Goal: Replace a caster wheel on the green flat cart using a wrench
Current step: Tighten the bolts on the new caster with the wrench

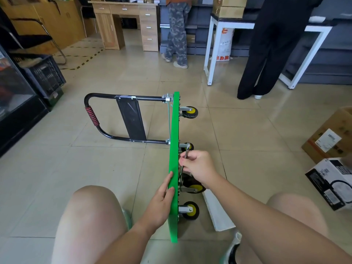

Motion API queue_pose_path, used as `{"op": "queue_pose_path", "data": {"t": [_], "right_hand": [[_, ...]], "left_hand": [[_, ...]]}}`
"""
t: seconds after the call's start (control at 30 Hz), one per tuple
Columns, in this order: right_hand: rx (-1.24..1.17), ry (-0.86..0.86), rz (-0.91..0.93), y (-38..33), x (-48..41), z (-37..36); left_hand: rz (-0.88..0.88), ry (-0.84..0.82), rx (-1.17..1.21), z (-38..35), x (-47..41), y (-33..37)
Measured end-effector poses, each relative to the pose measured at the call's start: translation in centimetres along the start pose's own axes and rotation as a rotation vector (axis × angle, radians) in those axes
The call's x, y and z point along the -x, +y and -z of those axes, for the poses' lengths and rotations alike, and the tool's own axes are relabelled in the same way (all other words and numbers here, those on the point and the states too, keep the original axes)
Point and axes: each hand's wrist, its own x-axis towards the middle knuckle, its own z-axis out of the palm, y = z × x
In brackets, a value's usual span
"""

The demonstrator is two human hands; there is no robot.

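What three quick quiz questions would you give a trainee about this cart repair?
1. True or false: the cart lies flat on its wheels.
2. Which hand holds the wrench? A) left hand B) right hand
3. How many wheels show on the cart?
Key: 1 false, it stands on its edge; 2 B; 3 four.
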Motion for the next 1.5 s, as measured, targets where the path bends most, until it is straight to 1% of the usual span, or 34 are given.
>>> {"op": "queue_pose_path", "data": {"t": [0.13, 0.23, 0.37, 0.47, 0.67, 0.87, 1.03, 1.23, 1.43, 1.5], "right_hand": [[-0.091, 0.079, 0.078, -0.3, 4.1, 1.3], [-0.103, 0.142, 0.105, 1.6, 7.6, 1.5], [-0.116, 0.202, 0.147, 4.3, 9.9, 0.5], [-0.136, 0.213, 0.244, 5.2, 10.2, -0.2], [-0.122, 0.158, 0.367, 6.1, 10.1, -1.1], [0.037, 0.140, 0.480, 8.4, 9.0, -1.3], [0.168, 0.113, 0.496, 8.3, 9.0, -1.4], [0.024, 0.039, 0.358, 7.2, 7.9, -1.3], [0.078, 0.021, 0.317, 4.7, 6.9, -1.0], [0.073, 0.028, 0.277, 4.0, 6.0, -0.9]], "left_hand": [[-0.003, 0.004, 0.000, -0.2, 0.1, 0.3], [-0.010, 0.006, -0.001, -0.3, 0.1, 0.5], [-0.005, 0.022, 0.020, -0.4, 0.1, 0.3], [-0.002, 0.027, 0.029, -0.4, 0.1, 0.3], [0.007, 0.016, 0.041, -0.3, 0.2, 0.3], [0.019, 0.030, 0.042, -0.3, -0.1, -0.1], [0.032, 0.041, 0.060, -0.4, -0.1, -0.2], [0.042, 0.059, 0.045, -0.6, -0.3, -0.4], [0.034, 0.057, 0.029, -0.6, -0.2, -0.1], [0.028, 0.046, 0.023, -0.6, -0.1, 0.1]]}}
